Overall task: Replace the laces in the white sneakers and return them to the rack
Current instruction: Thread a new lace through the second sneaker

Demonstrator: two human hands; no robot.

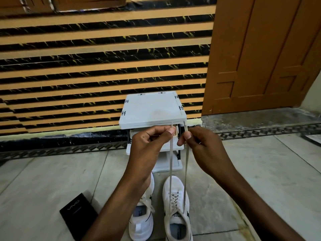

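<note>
Two ends of one flat white lace [185, 171] are held up at the centre of the frame. The left strand is pinched between the thumb and curled fingers [171, 131] of the left hand [149, 141]. The right strand is pinched the same way by the right hand [203, 145]. Both hands are clamped on the lace, close together but not touching. Short tips of lace are seen standing above each pinch.

From the hands the two strands are drawn taut and nearly vertical, down to the white sneaker [177, 204] at the lower centre. There they enter the upper eyelets above several crossed rows. This sneaker is set on the tiled floor [43, 180] with its long axis running up the frame and its toe pointed at the shoe rack [152, 108]. A second white sneaker [141, 223] is placed just beside it to the left, parallel and toe-up. It is partly covered by the left forearm, and its laces are seen loosely tied.

The white shoe rack is stood against the striped wall [86, 66]. A black box [76, 216] marked "vivo" is laid on the floor at lower left. A wooden door [260, 49] is seen at upper right.
</note>
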